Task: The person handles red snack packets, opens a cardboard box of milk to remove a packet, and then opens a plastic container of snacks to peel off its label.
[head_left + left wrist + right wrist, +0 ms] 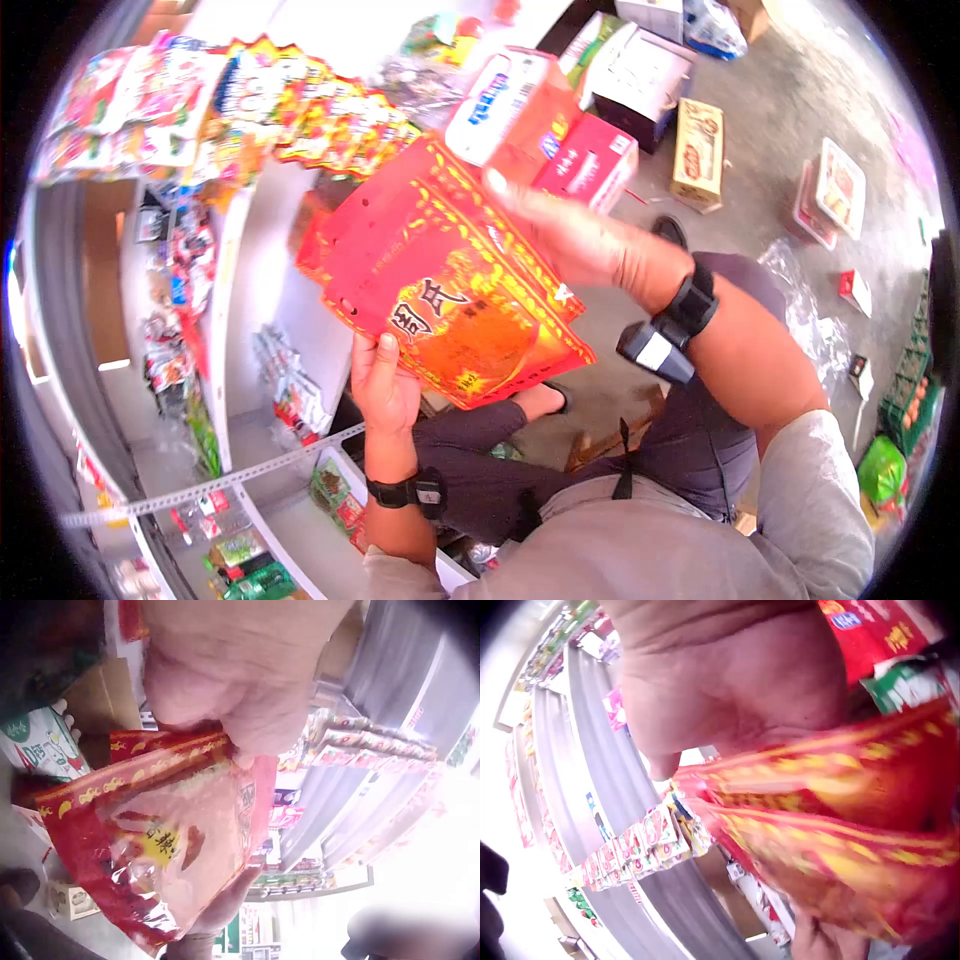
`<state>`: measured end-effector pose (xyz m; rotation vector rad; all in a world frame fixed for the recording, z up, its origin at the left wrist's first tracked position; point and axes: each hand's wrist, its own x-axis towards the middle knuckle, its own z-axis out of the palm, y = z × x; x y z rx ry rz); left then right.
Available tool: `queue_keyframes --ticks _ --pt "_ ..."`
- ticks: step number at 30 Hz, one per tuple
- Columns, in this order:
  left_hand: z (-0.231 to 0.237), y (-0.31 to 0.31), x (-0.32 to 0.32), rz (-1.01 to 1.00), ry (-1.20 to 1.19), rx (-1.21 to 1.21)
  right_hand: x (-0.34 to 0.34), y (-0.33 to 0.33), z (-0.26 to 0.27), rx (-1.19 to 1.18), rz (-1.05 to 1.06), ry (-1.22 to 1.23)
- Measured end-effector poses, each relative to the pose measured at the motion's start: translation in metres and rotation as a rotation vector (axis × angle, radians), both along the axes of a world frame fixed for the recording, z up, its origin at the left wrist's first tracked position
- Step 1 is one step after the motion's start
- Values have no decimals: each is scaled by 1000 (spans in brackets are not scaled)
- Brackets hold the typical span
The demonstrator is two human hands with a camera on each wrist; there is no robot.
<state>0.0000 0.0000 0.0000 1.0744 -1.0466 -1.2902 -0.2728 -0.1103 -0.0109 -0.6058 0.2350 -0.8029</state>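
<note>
One white shelving unit [265, 240] stands left of the red packets in the head view, and a row of colourful sachets [310, 110] lies above and left of them. The red packets [450, 320] are tilted between both hands. A yellow box [698, 155] sits on the floor, to their upper right. The right hand [580, 240] touches their upper right edge, fingers hidden, so its grip cannot be told. The left hand [385, 385] pinches their lower left edge, thumb in front.
</note>
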Motion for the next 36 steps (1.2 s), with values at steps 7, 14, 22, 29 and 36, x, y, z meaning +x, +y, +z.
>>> queue_keyframes --ticks 7,14,22,29,36 --pt "39 43 19 301 -35 -127 51 41 2 171 301 -111" --pt "50 53 32 515 -130 -177 78 63 7 62 408 -54" --pt "42 53 45 585 -200 -69 97 61 -9 -101 293 75" --pt "-31 111 33 278 268 376 116 57 -49 54 221 433" --pt "-24 93 89 397 193 306 125 54 -30 -189 241 717"
